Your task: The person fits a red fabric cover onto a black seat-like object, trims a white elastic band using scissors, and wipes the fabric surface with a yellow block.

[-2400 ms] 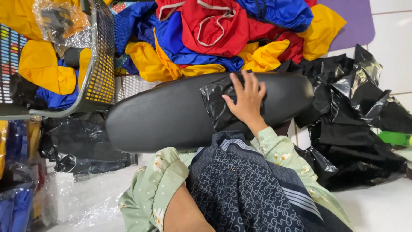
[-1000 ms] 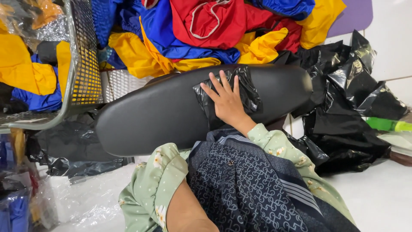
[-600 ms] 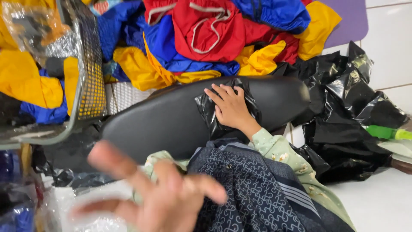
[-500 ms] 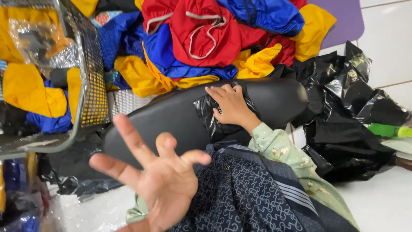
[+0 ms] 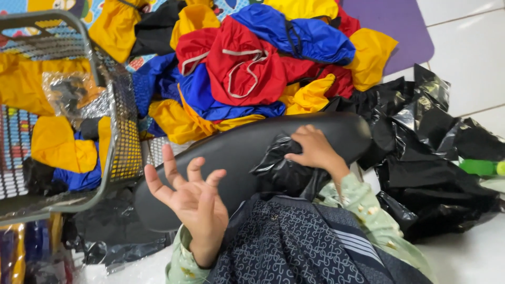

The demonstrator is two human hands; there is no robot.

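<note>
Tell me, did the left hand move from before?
Yes. The left hand came up into view, open with fingers spread, in front of the black seat cushion. The right hand rests on that cushion, gripping black plastic.

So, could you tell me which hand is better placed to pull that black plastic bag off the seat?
The right hand: it already grips the black plastic bag on the seat; the left hand is raised, open and empty.
</note>
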